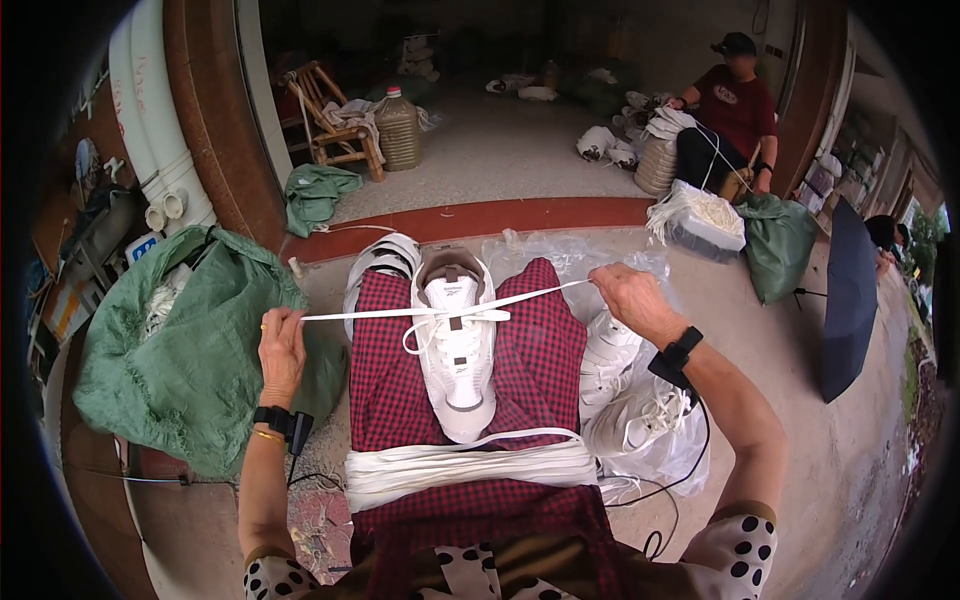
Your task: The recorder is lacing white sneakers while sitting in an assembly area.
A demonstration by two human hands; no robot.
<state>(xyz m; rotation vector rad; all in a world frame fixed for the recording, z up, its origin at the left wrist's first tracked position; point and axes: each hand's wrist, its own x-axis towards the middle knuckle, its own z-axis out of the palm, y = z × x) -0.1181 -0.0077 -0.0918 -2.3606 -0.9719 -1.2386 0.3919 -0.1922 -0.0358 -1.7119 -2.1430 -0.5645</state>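
A white sneaker (458, 365) rests on the red-and-black checked cloth over my lap, its toe pointing toward me. One white shoelace (540, 291) runs through it and is stretched out to both sides, with a small loop hanging at the shoe's left. My left hand (282, 350) pinches the lace's left end, out beside the green sack. On the other side, my right hand (636, 300) pinches the right end, slightly higher. Across my lap, nearer my body, lies a thick bundle of white laces (470, 468).
A bulging green sack (190, 350) stands at my left. White sneakers (635, 420) lie on clear plastic at my right. Farther right are a dark umbrella (850, 300) and another green sack (775, 245). A seated person (735, 110) handles laces at the back right, near a bamboo chair (335, 120) across the doorway.
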